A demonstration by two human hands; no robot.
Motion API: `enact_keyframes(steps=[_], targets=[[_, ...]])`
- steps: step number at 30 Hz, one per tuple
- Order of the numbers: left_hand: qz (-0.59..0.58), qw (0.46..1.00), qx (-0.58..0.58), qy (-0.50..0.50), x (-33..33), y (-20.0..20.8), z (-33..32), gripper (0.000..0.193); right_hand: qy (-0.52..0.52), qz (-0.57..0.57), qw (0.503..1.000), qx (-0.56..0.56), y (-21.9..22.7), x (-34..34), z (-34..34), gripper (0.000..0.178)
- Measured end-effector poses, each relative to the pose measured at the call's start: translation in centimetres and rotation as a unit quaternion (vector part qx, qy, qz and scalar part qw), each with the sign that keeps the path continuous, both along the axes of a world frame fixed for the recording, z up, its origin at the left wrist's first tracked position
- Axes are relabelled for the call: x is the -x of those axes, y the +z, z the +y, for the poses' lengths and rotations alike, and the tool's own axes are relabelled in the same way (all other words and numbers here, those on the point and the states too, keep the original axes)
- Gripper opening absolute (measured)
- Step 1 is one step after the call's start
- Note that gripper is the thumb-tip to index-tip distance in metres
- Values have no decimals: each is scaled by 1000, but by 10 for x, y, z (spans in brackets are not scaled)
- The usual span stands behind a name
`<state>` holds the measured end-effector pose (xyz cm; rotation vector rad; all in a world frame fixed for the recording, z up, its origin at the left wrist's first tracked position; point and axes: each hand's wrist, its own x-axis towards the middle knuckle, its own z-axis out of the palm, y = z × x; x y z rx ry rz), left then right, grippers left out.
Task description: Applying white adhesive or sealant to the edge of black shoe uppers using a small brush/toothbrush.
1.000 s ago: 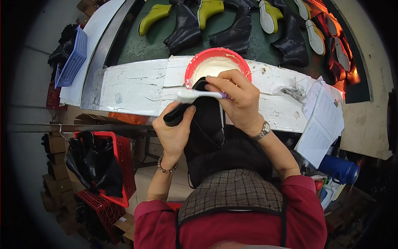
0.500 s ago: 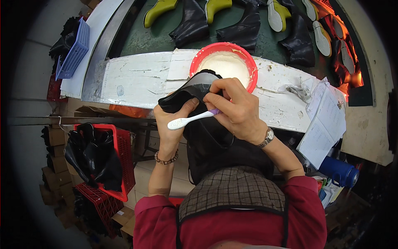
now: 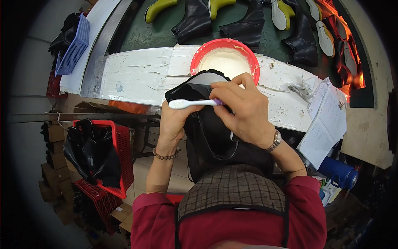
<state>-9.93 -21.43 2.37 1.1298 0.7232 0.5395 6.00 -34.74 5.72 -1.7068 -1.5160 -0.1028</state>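
Observation:
A black boot upper [image 3: 209,133] hangs in front of me, its open edge with a grey inner patch [image 3: 203,79] facing up. My left hand [image 3: 172,124] is closed on the left side of that edge, the thumb partly behind the brush. Between the fingers of my right hand [image 3: 248,110] is a toothbrush [image 3: 190,103] with a white head and a purple part, lying level across the upper. The right fingertips are at the upper's edge; whether they grip it I cannot tell. Just beyond stands a red bowl [image 3: 254,62] of cream-coloured paste.
The bowl rests on a white, worn board [image 3: 137,74]. Behind it, black boots [image 3: 195,20] and yellow-green ones [image 3: 282,14] lie on a green surface. Papers [image 3: 321,124] and a blue flask [image 3: 338,172] are at right. Lower left, a red crate [image 3: 124,166] holds black boots.
The toothbrush has risen and turned level, its head now over my left thumb. My right hand has shifted slightly right, and the boot upper has moved a little to the right.

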Motion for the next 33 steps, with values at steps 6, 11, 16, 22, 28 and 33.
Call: enact_keyframes(steps=[6,11,16,22,28,33], targets=[[33,997,-27,-65,4,15,1,32,-27,223,971,85,-8,-38,15,19],[96,992,-31,-79,15,21,19,33,-34,154,987,-18,-5,-69,3,25],[151,978,-17,-142,21,32,32,35,94,186,976,57,-7,-86,-9,18],[116,982,-11,-147,21,48,33,37,127,52,989,-50,-14,-94,5,24],[89,991,-95,-31,28,50,37,31,111,83,990,-29,-15,-83,-7,22],[84,992,-97,-9,27,45,41,28,135,104,985,5,-16,-77,-13,19]])
